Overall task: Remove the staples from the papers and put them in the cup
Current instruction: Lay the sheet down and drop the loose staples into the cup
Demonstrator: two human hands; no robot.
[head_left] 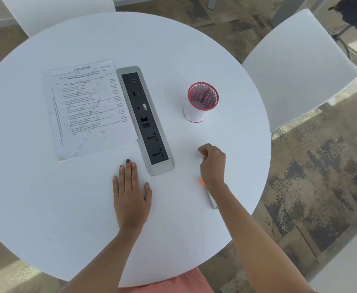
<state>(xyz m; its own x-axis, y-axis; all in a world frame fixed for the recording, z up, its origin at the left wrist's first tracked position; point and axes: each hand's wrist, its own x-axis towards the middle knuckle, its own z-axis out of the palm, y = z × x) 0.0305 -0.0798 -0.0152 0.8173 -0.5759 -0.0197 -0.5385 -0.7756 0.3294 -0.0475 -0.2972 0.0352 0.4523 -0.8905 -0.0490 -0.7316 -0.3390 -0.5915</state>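
White round table (67, 208) carried the papers (90, 108) at far left, beside an inset power strip (145, 121); the mesh cup (203, 101) stood well apart at right. L hand (131, 193) was laid flat, fingers spread, gripping nothing. R hand (212, 163) was curled shut; contents couldn't be told. Risk: a small staple could be dropped short of the cup. Orange-tipped tool (209, 195) was partly hidden by the wrist; staples weren't discernible.

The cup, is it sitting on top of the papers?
No, the cup stands on the bare table, with the socket strip between it and the papers.
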